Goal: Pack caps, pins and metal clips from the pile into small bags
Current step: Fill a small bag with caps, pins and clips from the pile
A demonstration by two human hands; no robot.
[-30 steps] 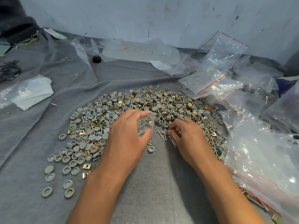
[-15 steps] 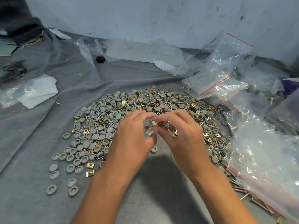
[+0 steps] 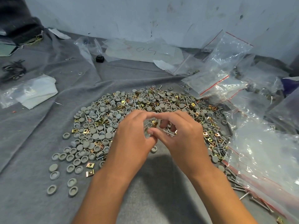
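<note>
Holding both hands together over the near edge of the pile (image 3: 145, 110), you have your left hand (image 3: 132, 136) and right hand (image 3: 182, 136) meeting fingertip to fingertip, thumbs touching below. Your left grip is curled round a small clear bag (image 3: 149, 126), only a sliver of which shows between the fingers. Your right grip is narrow, fingers bent inward, pinching a few silver pins (image 3: 169, 132) at the bag's mouth; whether a cap or clip is in there too cannot be told.

The pile spreads across the grey cloth (image 3: 153, 199) that covers the bench, just beyond and to both sides of your hands. It mixes grey round caps (image 3: 95, 136), brass-coloured metal clips (image 3: 85, 130) and more pins. Loose caps trail off to the lower left, some lying hollow side up, with two clips (image 3: 90, 169) among them. One cap (image 3: 154, 149) sits alone just below your hands.

To your right lies a heap of clear zip bags with red strips (image 3: 215, 80), some already holding parts, and a larger bag (image 3: 262, 159) overlaps the pile's right edge with pins scattered beside it. Far left is a folded white cloth in plastic (image 3: 35, 91); behind the pile, a flat plastic sheet with handwriting (image 3: 145, 51) rests near the wall (image 3: 145, 16), beside a small black object (image 3: 99, 58).
</note>
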